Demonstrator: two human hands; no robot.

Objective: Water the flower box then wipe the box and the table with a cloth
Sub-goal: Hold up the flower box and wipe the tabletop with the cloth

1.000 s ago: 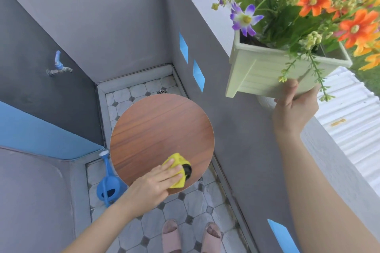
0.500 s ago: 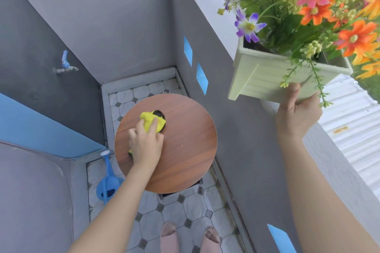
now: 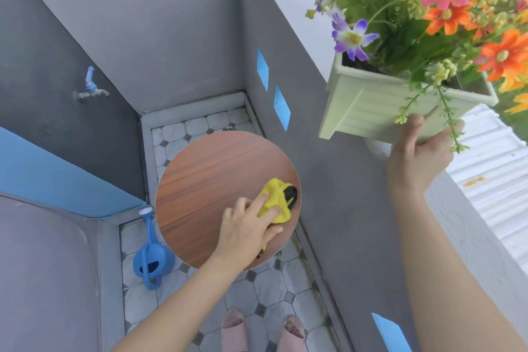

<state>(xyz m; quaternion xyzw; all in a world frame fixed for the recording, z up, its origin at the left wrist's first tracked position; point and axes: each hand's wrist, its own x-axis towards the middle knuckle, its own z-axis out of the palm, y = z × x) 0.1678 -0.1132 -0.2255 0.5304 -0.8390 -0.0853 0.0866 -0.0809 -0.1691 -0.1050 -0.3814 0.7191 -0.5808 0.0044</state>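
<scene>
left hand [image 3: 246, 227] presses cloth [image 3: 275, 200] on table [image 3: 205, 180].

A tap [image 3: 91, 90] juts from the dark wall, pink slippers [image 3: 263, 330] (worn) on the tiled floor [image 3: 271, 291]

grey walls [image 3: 160, 23] | tiled floor [image 3: 271, 288] | wall tap [image 3: 91, 88]

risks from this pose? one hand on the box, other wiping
1. The flower box is held up off the table by the right hand alone, gripped at its lower edge; it may tip or slip.
2. The left hand presses the yellow cloth near the round table's right edge; a push could slide the cloth off.
3. The blue watering can stands on the floor near the feet, a trip hazard.
</scene>
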